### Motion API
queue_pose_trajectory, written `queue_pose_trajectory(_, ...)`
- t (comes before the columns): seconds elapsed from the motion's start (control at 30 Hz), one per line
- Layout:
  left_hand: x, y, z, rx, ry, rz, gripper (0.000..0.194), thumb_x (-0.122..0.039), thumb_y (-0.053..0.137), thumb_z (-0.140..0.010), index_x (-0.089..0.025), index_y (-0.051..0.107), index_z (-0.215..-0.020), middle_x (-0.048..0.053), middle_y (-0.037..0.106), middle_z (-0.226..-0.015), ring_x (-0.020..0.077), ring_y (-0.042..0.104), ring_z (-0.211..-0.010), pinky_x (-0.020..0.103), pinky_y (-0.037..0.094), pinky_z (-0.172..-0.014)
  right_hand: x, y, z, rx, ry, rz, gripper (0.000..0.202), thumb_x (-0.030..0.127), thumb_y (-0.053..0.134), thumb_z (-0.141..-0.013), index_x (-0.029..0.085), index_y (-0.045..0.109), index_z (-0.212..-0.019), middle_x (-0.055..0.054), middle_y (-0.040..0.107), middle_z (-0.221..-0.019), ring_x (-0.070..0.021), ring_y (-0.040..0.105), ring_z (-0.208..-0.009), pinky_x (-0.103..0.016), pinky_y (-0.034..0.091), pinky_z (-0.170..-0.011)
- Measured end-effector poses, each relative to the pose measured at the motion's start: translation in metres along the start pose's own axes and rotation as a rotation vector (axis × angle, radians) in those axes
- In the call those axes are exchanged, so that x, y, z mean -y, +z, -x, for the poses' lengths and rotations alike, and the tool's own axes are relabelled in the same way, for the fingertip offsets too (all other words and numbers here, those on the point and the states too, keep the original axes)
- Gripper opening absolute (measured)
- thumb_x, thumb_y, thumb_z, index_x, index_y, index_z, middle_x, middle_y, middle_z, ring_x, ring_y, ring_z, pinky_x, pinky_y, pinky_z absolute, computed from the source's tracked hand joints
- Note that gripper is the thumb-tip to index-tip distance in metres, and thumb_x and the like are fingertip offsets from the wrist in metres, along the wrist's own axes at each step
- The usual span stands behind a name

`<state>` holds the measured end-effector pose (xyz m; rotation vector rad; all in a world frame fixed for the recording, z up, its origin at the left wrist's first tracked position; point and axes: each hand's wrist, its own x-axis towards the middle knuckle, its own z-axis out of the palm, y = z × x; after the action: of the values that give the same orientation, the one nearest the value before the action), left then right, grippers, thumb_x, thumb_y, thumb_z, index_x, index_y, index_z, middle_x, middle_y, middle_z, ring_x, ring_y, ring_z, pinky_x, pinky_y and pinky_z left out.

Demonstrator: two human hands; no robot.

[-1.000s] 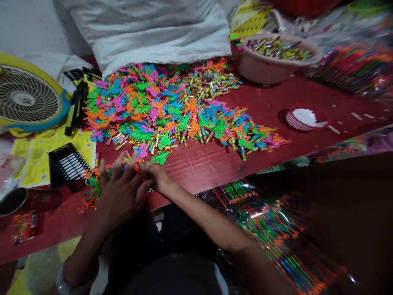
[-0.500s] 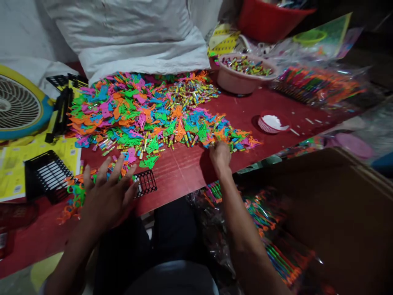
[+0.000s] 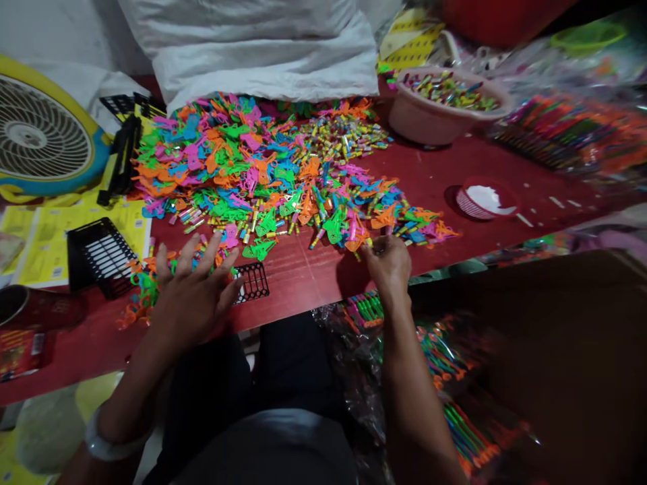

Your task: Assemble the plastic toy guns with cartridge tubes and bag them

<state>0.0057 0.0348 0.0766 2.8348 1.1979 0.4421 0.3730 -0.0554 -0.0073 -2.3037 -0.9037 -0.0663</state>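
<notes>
Moved away from the left hand since a second ago, the right hand (image 3: 391, 263) is now held at the near edge of a wide pile of bright plastic pieces (image 3: 237, 158), toward the pile's right end. Its thumb and fingers are curled close together beside an orange piece (image 3: 358, 237); whether anything is pinched cannot be told. The left hand (image 3: 189, 296) is held palm down with its fingers spread over a smaller heap (image 3: 144, 286) of pieces, which is partly covered by it. Just beside its thumb, a black rack (image 3: 257, 281) is seen flat on the red table (image 3: 303, 289), near the front edge. A second black rack (image 3: 107, 256) is placed farther left, partly over yellow sheets (image 3: 55, 236), with a fan (image 3: 38, 135) behind.

Among the pieces at the back, small shiny tubes (image 3: 346, 138) are heaped. More are held in a pink basin (image 3: 429, 124) behind and to the right. Nearer the front, a small basket (image 3: 470, 207) is filled with something white. Behind the pile, a white sack (image 3: 267, 50) is laid.
</notes>
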Motion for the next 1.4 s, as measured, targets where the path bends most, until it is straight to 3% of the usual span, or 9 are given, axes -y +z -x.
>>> queue_pose_trajectory(0.13, -0.003, -0.003, -0.002, 0.033, -0.029, 0.010, 0.045, -0.050, 0.044, -0.099, -0.038, 0.055, -0.140, 0.004, 0.036, -0.163, 0.0387, 0.027, -0.151, 0.072, 0.004, -0.119, 0.009, -0.002, 0.017, 0.097, -0.022, -0.018, 0.016, 0.029, 0.067, -0.070, 0.021, 0.058, -0.081, -0.004, 0.059, -0.078, -0.0234, 0.056, -0.075, -0.037, 0.046, -0.072)
queue_pose_trajectory(0.33, -0.003, -0.004, -0.003, 0.078, -0.029, -0.022, 0.050, -0.054, 0.038, -0.100, -0.034, 0.054, -0.142, 0.006, 0.032, -0.165, 0.0399, 0.026, -0.151, 0.076, 0.006, -0.117, 0.041, 0.014, 0.051, 0.012, -0.095, -0.201, 0.017, 0.034, 0.060, -0.083, 0.019, 0.060, -0.089, -0.010, 0.059, -0.093, -0.0263, 0.058, -0.089, -0.043, 0.049, -0.083)
queue_pose_trajectory(0.43, -0.002, -0.006, -0.003, 0.097, -0.026, -0.033, 0.052, -0.055, 0.037, -0.099, -0.034, 0.053, -0.144, 0.006, 0.032, -0.165, 0.0412, 0.025, -0.151, 0.077, 0.005, -0.116, 0.075, 0.033, 0.080, 0.254, -0.101, -0.424, 0.021, 0.040, 0.059, -0.086, 0.020, 0.056, -0.092, -0.007, 0.061, -0.087, -0.0225, 0.062, -0.081, -0.037, 0.051, -0.076)
queue_pose_trajectory(0.57, -0.002, -0.008, -0.003, 0.123, -0.010, -0.042, 0.053, -0.053, 0.036, -0.100, -0.032, 0.050, -0.147, 0.007, 0.027, -0.167, 0.0411, 0.022, -0.153, 0.076, 0.003, -0.116, 0.117, 0.062, 0.129, 0.761, -0.105, -0.795, 0.015, 0.037, 0.050, -0.091, 0.022, 0.049, -0.096, 0.002, 0.063, -0.070, -0.0162, 0.063, -0.058, -0.030, 0.052, -0.063)
queue_pose_trajectory(0.63, -0.001, -0.009, -0.003, 0.130, -0.003, -0.041, 0.053, -0.052, 0.037, -0.100, -0.032, 0.049, -0.148, 0.008, 0.026, -0.167, 0.0409, 0.021, -0.153, 0.075, 0.002, -0.117, 0.128, 0.073, 0.148, 0.858, -0.107, -0.917, 0.012, 0.033, 0.051, -0.090, 0.023, 0.048, -0.096, 0.002, 0.064, -0.068, -0.0161, 0.065, -0.058, -0.029, 0.053, -0.064)
queue_pose_trajectory(0.77, 0.000, -0.009, -0.002, 0.131, 0.006, -0.022, 0.054, -0.052, 0.039, -0.099, -0.032, 0.048, -0.148, 0.009, 0.025, -0.167, 0.0409, 0.020, -0.153, 0.074, 0.003, -0.117, 0.134, 0.084, 0.164, 0.826, -0.120, -0.848, 0.008, 0.029, 0.053, -0.091, 0.022, 0.051, -0.091, 0.000, 0.065, -0.070, -0.0179, 0.066, -0.062, -0.029, 0.054, -0.064)
queue_pose_trajectory(0.93, 0.000, -0.008, -0.001, 0.134, 0.023, -0.024, 0.056, -0.055, 0.036, -0.099, -0.030, 0.047, -0.149, 0.011, 0.022, -0.168, 0.0392, 0.017, -0.155, 0.073, 0.001, -0.118, 0.139, 0.078, 0.163, 0.667, -0.397, -0.581, 0.018, 0.015, 0.052, -0.090, 0.017, 0.060, -0.106, -0.014, 0.068, -0.106, -0.0253, 0.067, -0.099, -0.036, 0.054, -0.085)
queue_pose_trajectory(1.13, 0.000, -0.008, -0.001, 0.146, 0.018, -0.014, 0.060, -0.052, 0.042, -0.098, -0.026, 0.041, -0.152, 0.014, 0.020, -0.168, 0.0417, 0.015, -0.154, 0.074, 0.000, -0.116, 0.144, 0.075, 0.167, 0.736, -0.488, -0.321, 0.032, 0.006, 0.047, -0.087, 0.014, 0.061, -0.114, -0.013, 0.066, -0.102, -0.0236, 0.065, -0.082, -0.033, 0.052, -0.071)
queue_pose_trajectory(1.4, 0.001, -0.008, -0.003, 0.176, -0.028, -0.021, 0.068, -0.054, 0.047, -0.094, -0.023, 0.039, -0.153, 0.015, 0.024, -0.167, 0.0425, 0.015, -0.154, 0.072, -0.002, -0.118, 0.142, 0.081, 0.164, 0.716, -0.557, -0.236, 0.026, 0.010, 0.051, -0.086, 0.018, 0.066, -0.105, -0.008, 0.065, -0.087, -0.0198, 0.059, -0.069, -0.027, 0.045, -0.058)
